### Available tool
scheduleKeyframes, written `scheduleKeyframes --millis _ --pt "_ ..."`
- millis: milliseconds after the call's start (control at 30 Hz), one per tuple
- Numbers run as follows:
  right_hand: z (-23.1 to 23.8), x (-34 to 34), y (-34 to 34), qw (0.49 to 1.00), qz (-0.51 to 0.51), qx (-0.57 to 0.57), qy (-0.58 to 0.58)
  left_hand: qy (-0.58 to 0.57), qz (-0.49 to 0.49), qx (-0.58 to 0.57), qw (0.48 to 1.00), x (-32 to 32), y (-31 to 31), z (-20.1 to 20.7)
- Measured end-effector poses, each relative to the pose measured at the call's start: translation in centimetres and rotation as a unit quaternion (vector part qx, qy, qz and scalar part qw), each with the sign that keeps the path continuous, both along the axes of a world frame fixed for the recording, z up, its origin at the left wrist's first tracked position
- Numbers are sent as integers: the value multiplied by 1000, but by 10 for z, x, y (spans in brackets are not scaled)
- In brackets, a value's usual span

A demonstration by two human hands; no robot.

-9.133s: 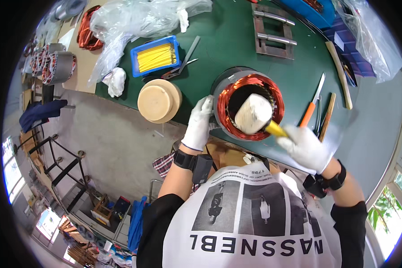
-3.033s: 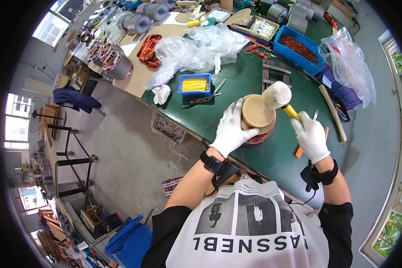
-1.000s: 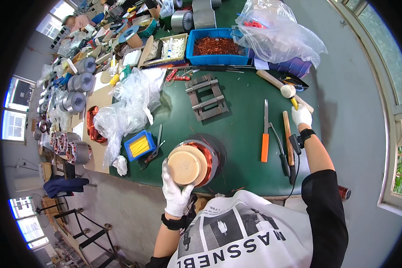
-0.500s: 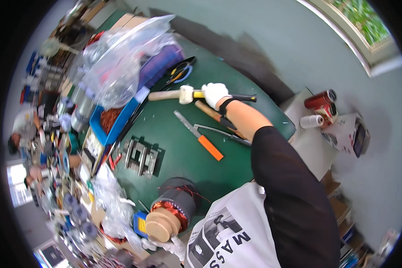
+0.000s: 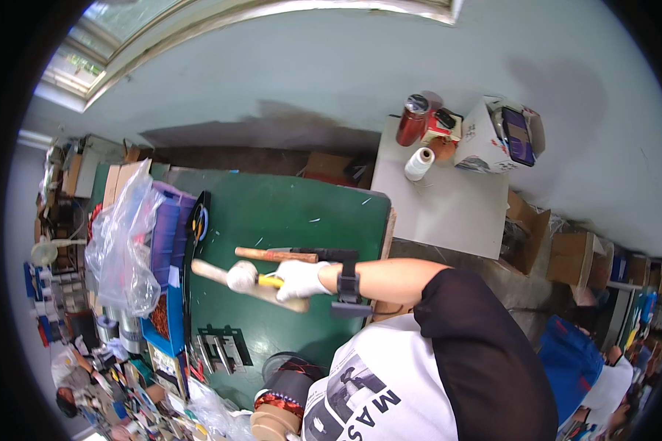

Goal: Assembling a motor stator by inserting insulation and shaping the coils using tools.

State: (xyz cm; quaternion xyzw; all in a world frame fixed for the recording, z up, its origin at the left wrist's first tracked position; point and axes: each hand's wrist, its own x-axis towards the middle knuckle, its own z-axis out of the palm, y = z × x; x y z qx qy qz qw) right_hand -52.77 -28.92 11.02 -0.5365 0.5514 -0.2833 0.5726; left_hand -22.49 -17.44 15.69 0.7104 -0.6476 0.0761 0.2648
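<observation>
My right hand (image 5: 299,281), in a white glove, is wrapped round the yellow handle of a hammer with a rounded whitish head (image 5: 242,277), above the green bench. A pale wooden piece (image 5: 210,271) sticks out past that head; I cannot tell whether my hand holds it too. Beyond the hand lies a tool with a wooden handle (image 5: 273,255) and a dark end. At the lower edge, a dark motor stator (image 5: 290,386) with red-brown windings stands beside a stepped round wooden block (image 5: 272,424). Only a sliver of my white-gloved left hand (image 5: 293,436) shows by this block; its fingers are hidden.
A metal fixture (image 5: 221,353) lies on the green bench (image 5: 287,202). Scissors (image 5: 200,220), a blue bin (image 5: 171,320) of copper-coloured pieces and plastic bags (image 5: 121,253) line its left side. A side table (image 5: 441,209) holds a thread cone (image 5: 419,164). Another person (image 5: 607,386) is at right.
The view has turned and shifted toward the right. My right hand has brought the hammer nearer me, from beyond the wooden-handled tool to its near side. Less of my left hand shows.
</observation>
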Motion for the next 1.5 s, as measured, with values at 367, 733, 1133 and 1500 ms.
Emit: scheduleKeyframes --millis 367,733,1133,1500 --pt "22 3 70 956 171 -61 -229 15 -72 44 996 -41 -35 14" --pt "31 33 77 893 337 -90 -284 5 -58 49 997 -23 -35 31" --pt "3 39 99 896 328 -87 -285 -3 -56 63 996 -44 -33 24" --pt "-9 19 115 902 288 -84 -309 -14 -67 74 995 -65 -31 22"
